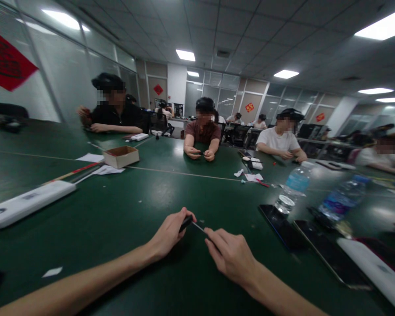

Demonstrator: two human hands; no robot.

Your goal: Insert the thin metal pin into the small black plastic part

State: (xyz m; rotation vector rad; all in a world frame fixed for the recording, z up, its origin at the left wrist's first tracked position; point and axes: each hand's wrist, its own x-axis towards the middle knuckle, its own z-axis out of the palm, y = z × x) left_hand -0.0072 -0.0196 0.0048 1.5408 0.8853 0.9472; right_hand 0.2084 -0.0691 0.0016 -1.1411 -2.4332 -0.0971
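My left hand (169,232) is closed in a pinch on a small black part (185,223) just above the green table (125,219). A thin metal rod or cable (198,227) runs from that part to my right hand (232,256), which is closed on its other end. Both hands sit close together near the table's front middle. What exactly the thin item is cannot be made out.
Two water bottles (291,188) (340,202) lie at the right beside dark phones (279,226). A white power strip (26,204) lies at the left, and a small cardboard box (121,156) stands further back. Three people sit across the table, working with their hands.
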